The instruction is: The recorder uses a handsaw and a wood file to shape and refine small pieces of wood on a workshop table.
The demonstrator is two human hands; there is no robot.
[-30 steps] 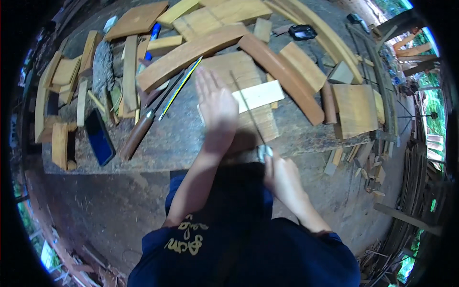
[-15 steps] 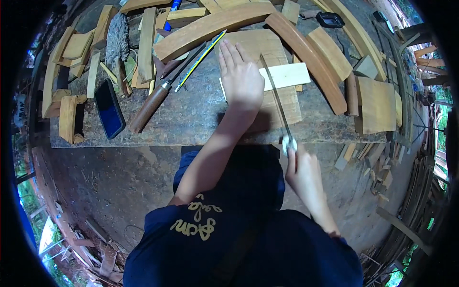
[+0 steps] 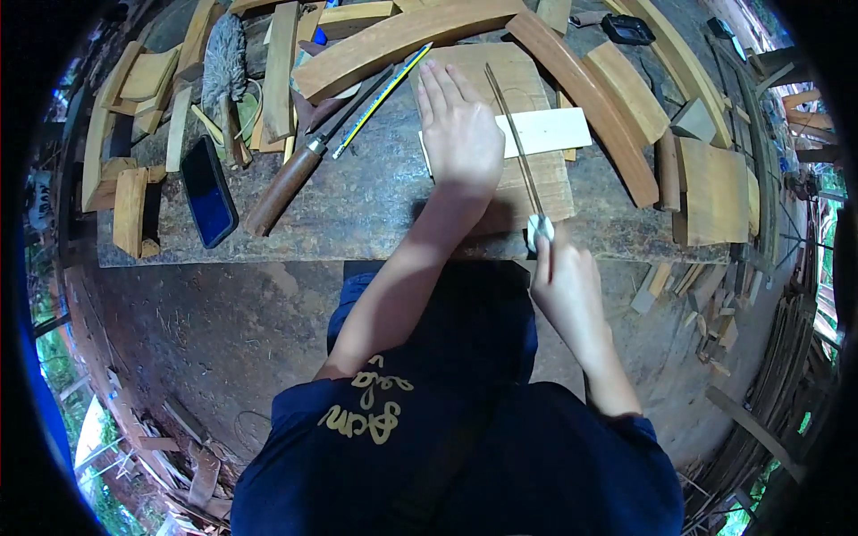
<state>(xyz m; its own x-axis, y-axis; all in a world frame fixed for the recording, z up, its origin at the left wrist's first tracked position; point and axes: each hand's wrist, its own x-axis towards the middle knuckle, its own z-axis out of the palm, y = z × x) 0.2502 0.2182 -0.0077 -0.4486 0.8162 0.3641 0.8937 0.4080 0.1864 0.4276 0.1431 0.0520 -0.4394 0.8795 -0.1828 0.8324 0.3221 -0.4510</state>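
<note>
My left hand (image 3: 463,143) lies flat with fingers stretched out, pressing down on the left part of a pale thin wooden strip (image 3: 559,129). The strip rests crosswise on a broader brown board (image 3: 552,189) on the workbench. In my right hand (image 3: 572,290), fingers wrapped round its handle, is a handsaw (image 3: 526,170). Its narrow blade shows edge-on and crosses the strip just right of my left hand, the tip pointing away from me. Something whitish sits where blade and handle meet. The teeth and the depth of any cut cannot be made out.
Left of my left hand lie a striped pencil (image 3: 380,103), a wooden-handled tool (image 3: 286,188), a phone (image 3: 209,192) and a grey-bristled brush (image 3: 223,58). Curved wooden pieces (image 3: 407,45) arc round the board's far side; another (image 3: 594,107) flanks it right. Wood blocks (image 3: 713,192) stand near the bench's right edge.
My right hand has pushed the handsaw forward, away from me, across the strip. My left hand stays flat on the strip. The whole view has shifted slightly.
</note>
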